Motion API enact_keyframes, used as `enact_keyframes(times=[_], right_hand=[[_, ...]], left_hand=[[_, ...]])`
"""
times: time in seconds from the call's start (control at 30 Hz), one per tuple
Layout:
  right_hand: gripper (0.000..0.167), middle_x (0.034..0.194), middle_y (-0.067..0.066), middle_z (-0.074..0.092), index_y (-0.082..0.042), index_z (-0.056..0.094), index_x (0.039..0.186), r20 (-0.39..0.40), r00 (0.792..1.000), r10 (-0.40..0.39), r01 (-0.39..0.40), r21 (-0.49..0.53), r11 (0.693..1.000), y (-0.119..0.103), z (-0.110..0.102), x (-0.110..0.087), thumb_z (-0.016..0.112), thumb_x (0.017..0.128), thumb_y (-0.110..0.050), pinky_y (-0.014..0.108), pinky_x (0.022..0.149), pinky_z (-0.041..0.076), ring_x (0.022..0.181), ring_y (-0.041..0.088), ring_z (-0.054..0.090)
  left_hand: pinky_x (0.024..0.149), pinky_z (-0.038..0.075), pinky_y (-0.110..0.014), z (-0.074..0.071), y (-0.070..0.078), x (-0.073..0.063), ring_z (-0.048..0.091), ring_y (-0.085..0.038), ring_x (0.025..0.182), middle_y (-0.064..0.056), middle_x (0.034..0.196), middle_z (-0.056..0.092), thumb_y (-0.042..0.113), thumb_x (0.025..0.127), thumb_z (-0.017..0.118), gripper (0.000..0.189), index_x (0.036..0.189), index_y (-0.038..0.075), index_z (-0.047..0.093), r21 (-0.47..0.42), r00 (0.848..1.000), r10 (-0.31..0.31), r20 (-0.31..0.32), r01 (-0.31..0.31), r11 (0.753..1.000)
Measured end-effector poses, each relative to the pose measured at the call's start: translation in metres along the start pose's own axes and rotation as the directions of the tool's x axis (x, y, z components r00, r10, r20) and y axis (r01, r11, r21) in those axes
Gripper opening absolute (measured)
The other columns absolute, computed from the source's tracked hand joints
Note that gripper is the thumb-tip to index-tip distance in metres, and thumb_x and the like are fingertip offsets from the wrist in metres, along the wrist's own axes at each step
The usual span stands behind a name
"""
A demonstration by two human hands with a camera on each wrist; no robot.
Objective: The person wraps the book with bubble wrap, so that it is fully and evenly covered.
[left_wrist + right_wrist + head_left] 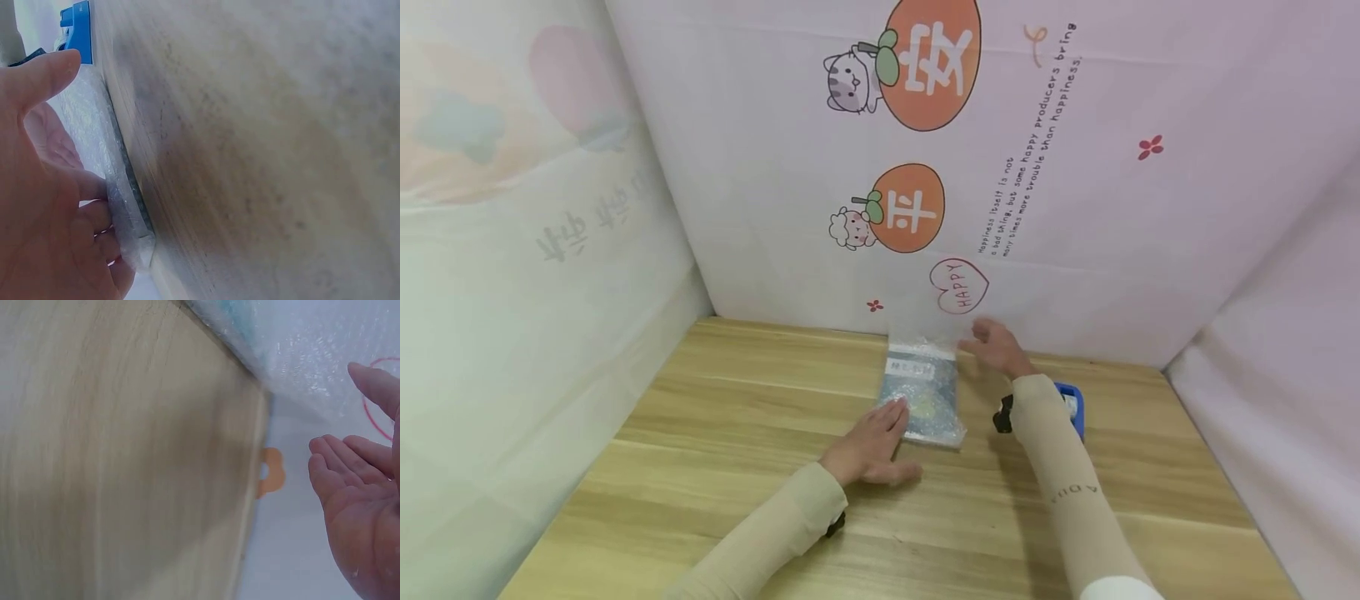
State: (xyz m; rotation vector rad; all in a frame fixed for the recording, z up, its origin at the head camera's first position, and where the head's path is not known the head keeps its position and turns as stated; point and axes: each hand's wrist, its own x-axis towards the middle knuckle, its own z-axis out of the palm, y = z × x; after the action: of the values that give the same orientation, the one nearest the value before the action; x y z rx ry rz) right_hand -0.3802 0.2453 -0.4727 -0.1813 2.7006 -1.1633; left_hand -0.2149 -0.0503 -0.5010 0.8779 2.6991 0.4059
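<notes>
A flat blue item, perhaps a book, wrapped in bubble wrap [931, 396] lies on the table close to the back wall. Clear wrap sticks up from its far end against the wall. My left hand [872, 446] rests with extended fingers on the package's near left part, thumb spread away. In the left wrist view, those fingers touch the bubble wrap [119, 169] at its edge. My right hand [1000, 346] hovers beside the far right corner, fingers extended. The right wrist view shows that hand [365, 500] apart from the wrap, holding nothing.
A blue tape dispenser [1078, 404] stands on the wooden table [737, 417], partly hidden behind my right forearm. Printed white cloth [760, 150] hangs as a wall at the back, with more cloth at both sides.
</notes>
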Motion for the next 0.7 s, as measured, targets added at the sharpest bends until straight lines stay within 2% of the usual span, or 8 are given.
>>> enact_keyframes(times=[0.2,0.37,0.7], right_hand=[[0.074,0.163,0.029,0.043,0.007,0.032,0.161,-0.077,0.997,-0.003,0.013,0.131,0.991,0.012,0.008,0.006,0.066,0.105,-0.028,0.055,0.127,0.038,0.151,0.046,0.045],[0.068,0.160,0.028,0.048,0.006,0.037,0.159,-0.114,0.993,0.039,-0.005,0.279,0.960,0.013,0.017,0.008,0.067,0.104,-0.022,0.053,0.128,0.037,0.150,0.044,0.046],[0.060,0.161,0.025,0.049,0.004,0.042,0.157,-0.164,0.976,0.141,-0.068,0.386,0.920,0.005,0.035,0.006,0.063,0.106,-0.021,0.051,0.129,0.037,0.151,0.041,0.045]], left_hand=[[0.138,0.014,-0.044,-0.001,0.001,-0.001,0.012,-0.029,0.167,-0.014,0.179,0.010,0.068,0.099,0.054,0.103,0.168,0.001,0.018,0.008,1.000,-0.008,0.010,0.008,1.000],[0.138,0.014,-0.043,-0.001,0.002,-0.003,0.012,-0.029,0.167,-0.013,0.179,0.010,0.068,0.098,0.055,0.104,0.168,0.002,0.018,0.014,1.000,-0.015,0.008,0.015,1.000],[0.138,0.013,-0.042,-0.002,0.003,-0.005,0.011,-0.027,0.167,-0.012,0.179,0.009,0.066,0.098,0.057,0.103,0.169,0.002,0.017,0.019,1.000,-0.024,0.018,0.023,1.000]])
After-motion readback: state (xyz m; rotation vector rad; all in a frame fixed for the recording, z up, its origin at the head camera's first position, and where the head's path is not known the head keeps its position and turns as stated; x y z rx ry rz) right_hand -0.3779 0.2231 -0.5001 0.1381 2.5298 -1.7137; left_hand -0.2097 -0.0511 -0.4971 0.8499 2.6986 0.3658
